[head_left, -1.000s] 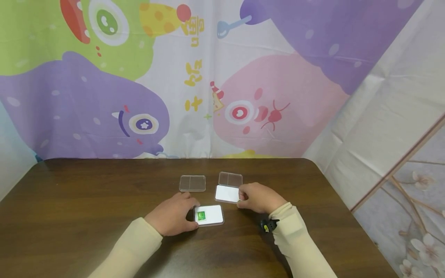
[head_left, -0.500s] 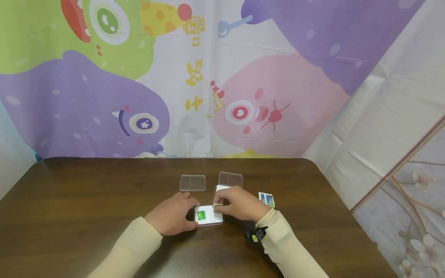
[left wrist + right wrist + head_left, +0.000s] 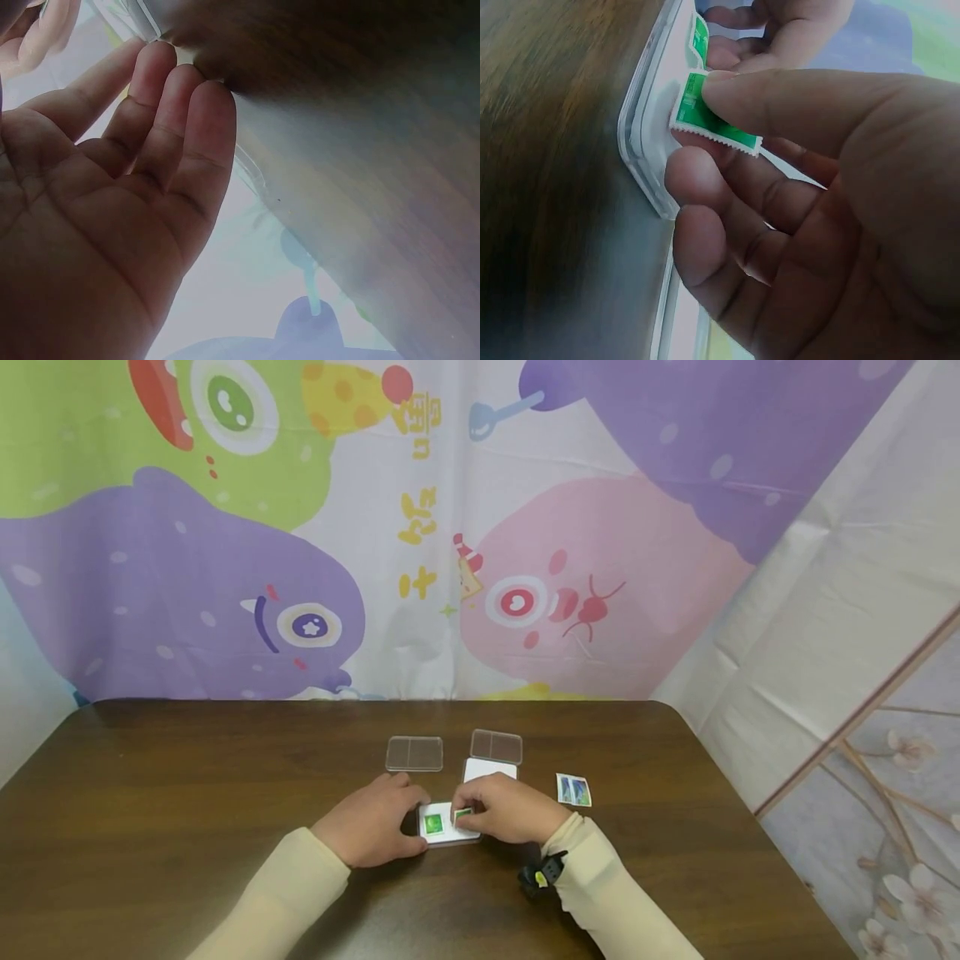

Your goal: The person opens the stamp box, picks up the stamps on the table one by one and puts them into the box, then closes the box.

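In the head view, my left hand [image 3: 371, 822] holds the left end of a flat clear plastic case [image 3: 447, 837] with a white lining, thumb at the near corner and fingers at the far one. A green stamp [image 3: 434, 824] lies in the left part of that case. Over its right part, my right hand [image 3: 510, 807] pinches a second green stamp [image 3: 694, 105] between thumb and index finger. The right wrist view shows this stamp's perforated edge, tilted close over the white lining. In the left wrist view, my left fingertips [image 3: 210, 112] reach down to the tabletop.
A second white-lined case [image 3: 489, 768] lies behind my right hand, partly covered by it. Two clear lids [image 3: 415, 753] lie toward the back of the brown table [image 3: 225, 752]. Blue-toned stamps [image 3: 573, 790] rest to the right. A cartoon curtain [image 3: 420, 643] stands behind the table.
My right hand has moved left from the second case to the front case, with a green stamp in its fingers. The blue-toned stamps at right have come into view. My left hand stays put.
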`<state>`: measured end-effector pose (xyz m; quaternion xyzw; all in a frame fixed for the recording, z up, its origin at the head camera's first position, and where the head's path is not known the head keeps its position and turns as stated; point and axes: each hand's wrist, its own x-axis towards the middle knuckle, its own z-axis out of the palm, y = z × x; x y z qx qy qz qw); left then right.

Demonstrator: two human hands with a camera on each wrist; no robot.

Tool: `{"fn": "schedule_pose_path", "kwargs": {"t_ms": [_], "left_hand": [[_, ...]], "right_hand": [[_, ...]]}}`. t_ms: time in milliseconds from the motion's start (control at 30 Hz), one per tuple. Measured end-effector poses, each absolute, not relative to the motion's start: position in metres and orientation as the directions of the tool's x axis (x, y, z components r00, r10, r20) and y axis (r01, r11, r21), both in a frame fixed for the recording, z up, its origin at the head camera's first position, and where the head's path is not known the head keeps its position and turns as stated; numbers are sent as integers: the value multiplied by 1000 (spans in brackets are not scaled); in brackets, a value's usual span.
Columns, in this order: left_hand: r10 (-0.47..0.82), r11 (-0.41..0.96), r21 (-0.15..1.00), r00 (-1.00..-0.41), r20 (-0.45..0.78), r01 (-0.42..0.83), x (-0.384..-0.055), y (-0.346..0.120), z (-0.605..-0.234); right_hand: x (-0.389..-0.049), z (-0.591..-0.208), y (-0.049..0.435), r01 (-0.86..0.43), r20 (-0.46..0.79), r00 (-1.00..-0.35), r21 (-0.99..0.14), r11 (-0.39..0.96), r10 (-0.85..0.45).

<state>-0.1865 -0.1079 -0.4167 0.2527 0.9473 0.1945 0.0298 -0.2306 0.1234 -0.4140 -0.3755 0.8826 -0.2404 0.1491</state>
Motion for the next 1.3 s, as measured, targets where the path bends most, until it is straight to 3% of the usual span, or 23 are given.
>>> {"fn": "schedule_pose_path", "kwargs": {"t_ms": [233, 567, 900, 1300], "left_hand": [[479, 805, 387, -877, 24, 450, -187, -107, -418], [479, 803, 393, -877, 20, 448, -187, -107, -416], [485, 799, 390, -874, 28, 457, -188, -107, -418], [482, 799, 398, -876, 25, 451, -188, -107, -417]], "right_hand": [[-231, -415, 123, -580, -92, -668, -557, 595, -738], [-231, -419, 121, -578, -81, -707, -506, 640, -702], [-229, -416, 125, -638, -32, -720, -364, 679, -694], [-226, -410, 125, -626, -65, -724, -357, 693, -687]]}}
